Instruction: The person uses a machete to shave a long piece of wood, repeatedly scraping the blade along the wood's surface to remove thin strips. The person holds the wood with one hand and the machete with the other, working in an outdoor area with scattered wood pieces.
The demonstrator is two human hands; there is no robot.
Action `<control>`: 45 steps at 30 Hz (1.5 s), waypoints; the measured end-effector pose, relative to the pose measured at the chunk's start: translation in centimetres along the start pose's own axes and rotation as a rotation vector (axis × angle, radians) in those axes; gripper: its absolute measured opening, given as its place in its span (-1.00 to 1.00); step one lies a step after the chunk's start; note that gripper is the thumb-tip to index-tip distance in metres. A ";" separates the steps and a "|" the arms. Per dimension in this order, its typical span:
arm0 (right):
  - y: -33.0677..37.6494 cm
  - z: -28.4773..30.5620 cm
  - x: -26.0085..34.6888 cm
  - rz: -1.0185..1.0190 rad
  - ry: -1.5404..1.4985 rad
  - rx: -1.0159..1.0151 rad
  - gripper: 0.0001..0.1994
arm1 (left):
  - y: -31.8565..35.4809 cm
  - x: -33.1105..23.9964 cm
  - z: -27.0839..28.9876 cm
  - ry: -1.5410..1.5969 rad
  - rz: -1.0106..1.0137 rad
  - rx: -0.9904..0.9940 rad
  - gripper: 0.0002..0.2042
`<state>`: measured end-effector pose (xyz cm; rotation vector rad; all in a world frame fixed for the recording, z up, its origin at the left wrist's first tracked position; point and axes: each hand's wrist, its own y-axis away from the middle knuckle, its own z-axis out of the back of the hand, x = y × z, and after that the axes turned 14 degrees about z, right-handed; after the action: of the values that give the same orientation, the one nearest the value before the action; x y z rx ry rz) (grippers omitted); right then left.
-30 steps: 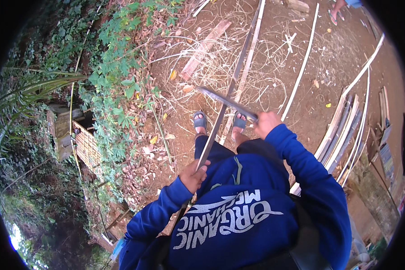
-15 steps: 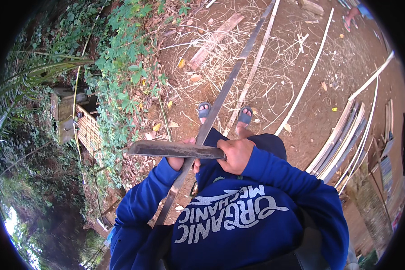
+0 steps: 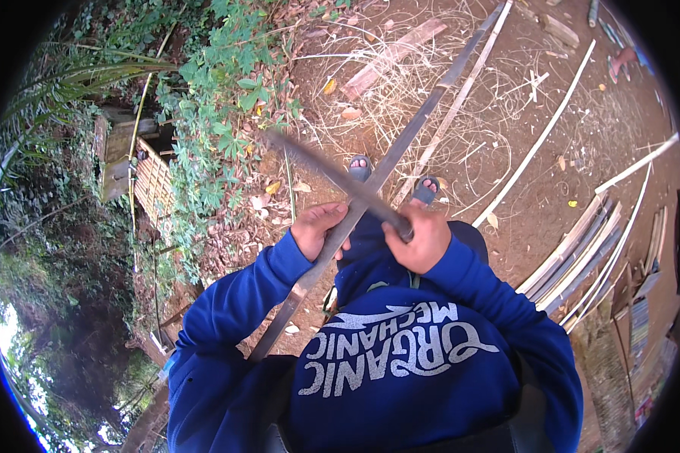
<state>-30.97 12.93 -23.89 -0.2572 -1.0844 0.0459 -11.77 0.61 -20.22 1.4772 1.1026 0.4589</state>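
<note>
My left hand point(image 3: 315, 229) is closed around a long, dark bamboo strip point(image 3: 402, 148), which runs diagonally from beside my left hip up past my feet. My right hand point(image 3: 427, 243) grips a machete point(image 3: 317, 164) by its handle end. The machete's blade is blurred and points away to the upper left, crossing over the strip just beyond my left hand. Whether blade and strip touch, I cannot tell. Some of the left fingers are hidden behind the strip.
A second pale strip point(image 3: 455, 106) lies beside the held one. Curled shavings point(image 3: 400, 83) and a wooden plank point(image 3: 394, 58) cover the ground ahead. Several bamboo strips point(image 3: 570, 253) are stacked to the right. Green plants point(image 3: 219, 83) grow at left. Another person's foot point(image 3: 619, 62) shows far right.
The machete has swung from lying level across the strip to slanting up and left, its tip farther away. My right hand has turned with it. My left hand still holds the bamboo strip.
</note>
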 end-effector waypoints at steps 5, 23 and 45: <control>-1.9 0.3 2.9 0.199 0.191 0.250 -0.79 | -0.2 -0.5 0.6 -0.020 0.001 0.097 -0.68; -2.1 2.1 -3.4 -0.228 0.351 0.157 -0.79 | 0.9 0.3 -2.2 -0.128 -0.066 -0.056 -0.68; -3.8 5.1 -4.9 -0.079 0.285 0.300 -0.80 | 1.1 0.0 -2.3 -0.207 -0.109 -0.090 -0.63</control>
<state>-38.06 9.39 -24.98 0.0493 -0.7904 0.0973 -13.24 2.00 -18.62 1.3458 0.9797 0.2689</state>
